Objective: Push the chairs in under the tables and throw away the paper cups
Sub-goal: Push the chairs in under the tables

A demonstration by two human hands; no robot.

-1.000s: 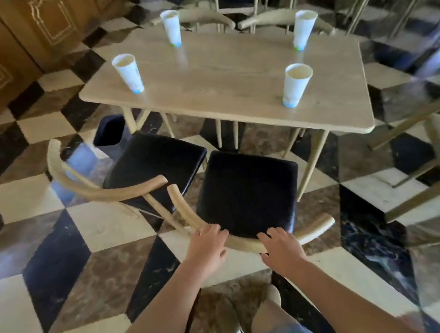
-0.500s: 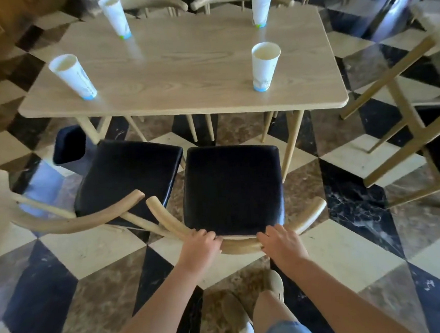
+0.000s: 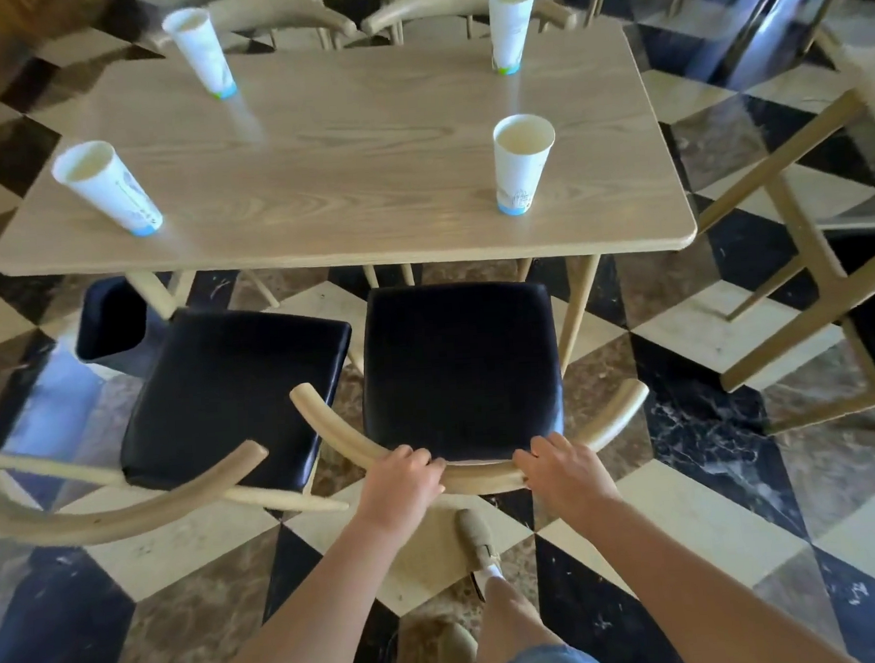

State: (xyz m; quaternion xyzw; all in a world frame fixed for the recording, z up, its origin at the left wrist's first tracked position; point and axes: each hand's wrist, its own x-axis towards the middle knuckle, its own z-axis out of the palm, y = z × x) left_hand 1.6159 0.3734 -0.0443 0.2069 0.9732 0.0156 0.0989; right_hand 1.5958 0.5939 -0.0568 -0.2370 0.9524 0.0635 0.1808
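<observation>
A wooden chair with a black seat (image 3: 460, 360) stands in front of the light wood table (image 3: 344, 183), its seat just short of the table's near edge. My left hand (image 3: 401, 479) and my right hand (image 3: 561, 469) both grip its curved backrest rail. A second black-seated chair (image 3: 234, 390) stands to its left, turned at an angle. Several white paper cups stand upright on the table: near left (image 3: 106, 187), near right (image 3: 522, 164), far left (image 3: 201, 53), far right (image 3: 508, 19).
A dark bin (image 3: 112, 320) sits on the floor under the table's left end. Two more chairs (image 3: 456, 2) are tucked in at the far side. Another table's wooden legs (image 3: 798, 237) stand at the right. The floor is checkered marble.
I have stepped closer to the table with the chair; both hands have closed on its backrest, and the seat now stands square to the table's edge.
</observation>
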